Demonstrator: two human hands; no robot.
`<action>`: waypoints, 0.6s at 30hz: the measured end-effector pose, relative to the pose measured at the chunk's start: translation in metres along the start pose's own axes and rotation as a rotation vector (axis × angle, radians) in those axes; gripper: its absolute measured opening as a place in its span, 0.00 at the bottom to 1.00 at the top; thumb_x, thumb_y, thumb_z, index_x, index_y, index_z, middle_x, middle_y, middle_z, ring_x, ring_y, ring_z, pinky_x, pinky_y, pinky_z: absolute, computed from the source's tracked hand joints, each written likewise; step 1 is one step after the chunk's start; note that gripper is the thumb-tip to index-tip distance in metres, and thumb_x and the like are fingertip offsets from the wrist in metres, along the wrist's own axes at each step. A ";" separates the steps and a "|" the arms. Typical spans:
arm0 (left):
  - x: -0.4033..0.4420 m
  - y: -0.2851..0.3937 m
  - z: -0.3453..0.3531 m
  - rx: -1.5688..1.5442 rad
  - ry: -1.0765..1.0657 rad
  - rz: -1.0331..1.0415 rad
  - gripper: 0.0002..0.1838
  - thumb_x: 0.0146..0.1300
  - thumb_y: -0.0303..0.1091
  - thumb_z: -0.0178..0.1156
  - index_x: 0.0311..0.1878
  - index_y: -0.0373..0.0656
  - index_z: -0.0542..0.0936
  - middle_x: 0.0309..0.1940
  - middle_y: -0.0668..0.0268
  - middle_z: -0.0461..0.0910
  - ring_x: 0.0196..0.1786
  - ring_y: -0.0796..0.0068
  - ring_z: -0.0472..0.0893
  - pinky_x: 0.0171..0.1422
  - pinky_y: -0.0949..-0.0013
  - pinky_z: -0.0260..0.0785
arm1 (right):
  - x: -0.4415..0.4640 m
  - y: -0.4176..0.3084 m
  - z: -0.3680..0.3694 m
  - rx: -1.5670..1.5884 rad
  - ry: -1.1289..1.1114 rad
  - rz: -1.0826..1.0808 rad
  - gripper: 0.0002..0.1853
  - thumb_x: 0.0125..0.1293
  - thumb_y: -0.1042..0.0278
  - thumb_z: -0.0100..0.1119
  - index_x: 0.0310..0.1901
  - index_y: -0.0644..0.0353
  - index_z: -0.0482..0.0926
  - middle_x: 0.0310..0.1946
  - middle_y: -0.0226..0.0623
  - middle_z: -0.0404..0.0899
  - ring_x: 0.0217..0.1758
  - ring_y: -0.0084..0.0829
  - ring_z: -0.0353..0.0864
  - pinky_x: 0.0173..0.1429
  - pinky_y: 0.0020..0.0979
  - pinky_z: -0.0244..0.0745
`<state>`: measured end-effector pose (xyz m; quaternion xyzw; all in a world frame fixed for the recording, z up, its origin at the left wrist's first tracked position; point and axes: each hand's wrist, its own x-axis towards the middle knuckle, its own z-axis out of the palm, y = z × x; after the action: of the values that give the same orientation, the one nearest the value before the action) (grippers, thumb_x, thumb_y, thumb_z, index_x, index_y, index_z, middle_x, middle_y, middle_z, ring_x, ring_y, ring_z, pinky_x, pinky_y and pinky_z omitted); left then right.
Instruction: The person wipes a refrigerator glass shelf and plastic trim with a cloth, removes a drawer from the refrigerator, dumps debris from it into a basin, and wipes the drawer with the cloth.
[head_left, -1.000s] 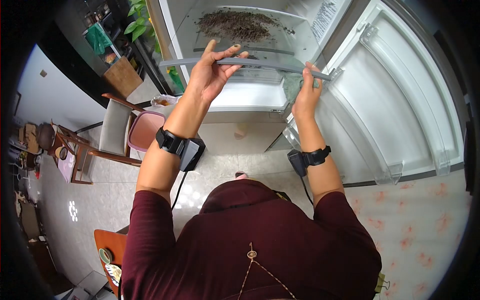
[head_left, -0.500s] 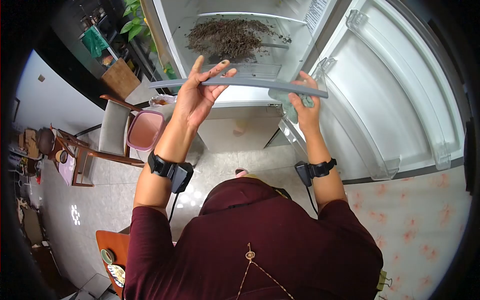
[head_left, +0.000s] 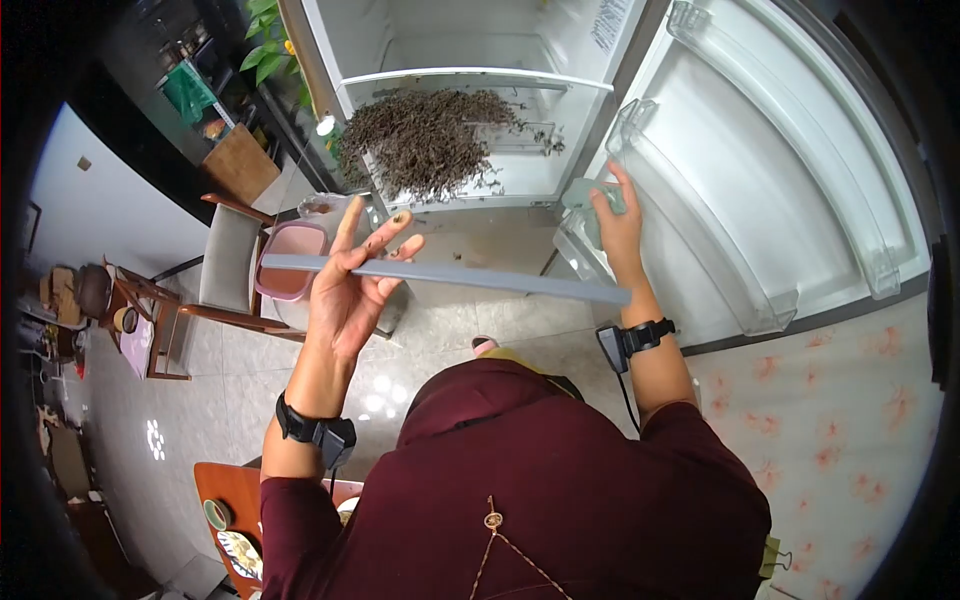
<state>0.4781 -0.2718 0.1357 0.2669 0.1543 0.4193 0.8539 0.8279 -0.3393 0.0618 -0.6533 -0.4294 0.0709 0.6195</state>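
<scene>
A clear glass refrigerator shelf with a grey front strip [head_left: 470,275] extends out of the open refrigerator toward me. A heap of small, dark brown dried bits [head_left: 425,140] lies on it, with loose bits scattered to the right. My left hand [head_left: 350,290] is palm up at the left part of the strip, gripping the shelf, fingers spread and dark specks on the fingertips. My right hand [head_left: 622,215] holds a pale green cloth [head_left: 588,200] between thumb and fingers, near the shelf's right side. The strip's right end passes over my right forearm.
The refrigerator door [head_left: 770,170] with clear door racks stands open at the right. A pink bin [head_left: 290,240] and a grey chair [head_left: 232,255] are at the left. Lower left, an orange-brown table [head_left: 225,480] holds dishes. A leafy plant [head_left: 265,45] is beside the refrigerator.
The shelf and its heap have come out toward me, and the strip is lower and farther left. My left hand moved with it. My right hand has left the strip's end, keeping the cloth.
</scene>
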 end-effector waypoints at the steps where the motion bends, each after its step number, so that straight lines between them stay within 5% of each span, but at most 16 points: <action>1: -0.008 0.002 -0.008 0.007 -0.036 -0.014 0.42 0.56 0.24 0.54 0.74 0.51 0.50 0.65 0.41 0.62 0.61 0.41 0.72 0.58 0.55 0.77 | -0.002 -0.001 0.001 0.002 -0.008 -0.001 0.25 0.61 0.70 0.60 0.61 0.57 0.71 0.38 0.34 0.77 0.42 0.25 0.75 0.51 0.26 0.70; 6: -0.048 0.000 -0.021 0.064 0.033 -0.030 0.43 0.55 0.24 0.54 0.74 0.54 0.49 0.63 0.41 0.64 0.59 0.39 0.74 0.54 0.57 0.79 | -0.009 -0.003 0.014 0.081 -0.059 0.152 0.21 0.63 0.67 0.59 0.58 0.58 0.74 0.47 0.37 0.76 0.51 0.26 0.73 0.57 0.26 0.66; 9: -0.067 -0.003 -0.035 0.060 0.078 -0.020 0.43 0.55 0.23 0.53 0.74 0.54 0.49 0.63 0.41 0.65 0.58 0.40 0.74 0.55 0.57 0.78 | -0.010 -0.001 0.031 0.116 -0.055 0.092 0.20 0.62 0.70 0.60 0.57 0.57 0.76 0.44 0.36 0.78 0.44 0.24 0.75 0.52 0.25 0.70; 18: -0.115 -0.004 -0.071 0.017 0.181 0.083 0.43 0.56 0.23 0.52 0.75 0.54 0.48 0.63 0.41 0.64 0.58 0.40 0.74 0.58 0.57 0.77 | -0.013 0.000 0.070 0.216 -0.295 0.130 0.12 0.64 0.71 0.58 0.49 0.59 0.81 0.43 0.30 0.80 0.46 0.22 0.74 0.54 0.24 0.68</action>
<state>0.3771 -0.3424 0.0802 0.2415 0.2230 0.4755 0.8160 0.7765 -0.2952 0.0405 -0.5919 -0.4621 0.2515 0.6106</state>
